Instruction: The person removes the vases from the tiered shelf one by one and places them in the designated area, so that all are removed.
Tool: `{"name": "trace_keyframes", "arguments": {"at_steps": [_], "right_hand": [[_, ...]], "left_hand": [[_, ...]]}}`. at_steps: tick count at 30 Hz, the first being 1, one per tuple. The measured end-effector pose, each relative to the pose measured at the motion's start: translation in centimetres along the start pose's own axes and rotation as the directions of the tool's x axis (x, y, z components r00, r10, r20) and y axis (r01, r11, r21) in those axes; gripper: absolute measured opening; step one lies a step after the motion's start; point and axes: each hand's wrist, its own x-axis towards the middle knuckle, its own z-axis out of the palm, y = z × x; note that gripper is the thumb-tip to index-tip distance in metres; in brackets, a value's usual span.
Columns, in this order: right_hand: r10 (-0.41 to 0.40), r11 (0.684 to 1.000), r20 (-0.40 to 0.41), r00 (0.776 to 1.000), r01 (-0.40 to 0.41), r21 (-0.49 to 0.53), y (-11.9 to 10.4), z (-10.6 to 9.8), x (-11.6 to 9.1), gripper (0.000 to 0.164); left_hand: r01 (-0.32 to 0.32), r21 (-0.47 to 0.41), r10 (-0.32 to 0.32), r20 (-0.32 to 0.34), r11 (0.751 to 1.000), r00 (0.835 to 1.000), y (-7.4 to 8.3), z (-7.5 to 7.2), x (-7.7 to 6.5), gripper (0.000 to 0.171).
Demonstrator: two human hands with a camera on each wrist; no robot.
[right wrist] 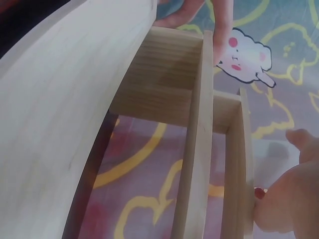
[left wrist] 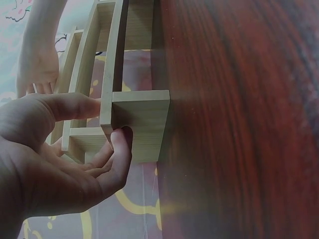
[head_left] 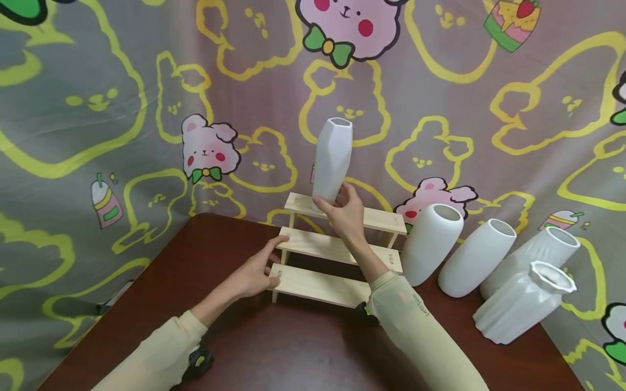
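Observation:
A white faceted vase (head_left: 333, 157) stands on the left part of the top step of a three-tier wooden display shelf (head_left: 318, 283). My right hand (head_left: 346, 214) holds the vase low down, thumb on one side and fingers on the other. At the shelf's left end, my left hand (head_left: 256, 271) grips the wood. The left wrist view shows the left thumb (left wrist: 77, 105) on one side of a step board (left wrist: 107, 74) and curled fingers on the other. In the right wrist view, the right hand (right wrist: 294, 199) is only partly visible beside the top step (right wrist: 241, 164).
To the shelf's right stand two smooth white vases (head_left: 430, 244) (head_left: 476, 258), a textured white vase (head_left: 513, 266) and a pleated one with a flared rim (head_left: 520, 307). All rest on a dark red-brown table (head_left: 293, 347). A patterned curtain (head_left: 274, 108) hangs close behind.

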Motion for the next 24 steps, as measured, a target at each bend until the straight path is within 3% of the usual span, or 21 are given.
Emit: {"name": "trace_keyframes", "arguments": {"at_steps": [13, 24], "right_hand": [[-0.107, 0.993, -0.102, 0.989, 0.112, 0.038, 0.52, 0.59, 0.49, 0.050], [-0.147, 0.989, -0.130, 0.981, 0.150, 0.013, 0.59, 0.37, 0.07, 0.050]], "left_hand": [[-0.022, 0.007, 0.022, -0.009, 1.000, 1.000, 0.05, -0.09, 0.13, 0.100], [-0.031, -0.007, 0.031, -0.009, 0.999, 0.999, 0.20, 0.01, -0.09, 0.100]]}}
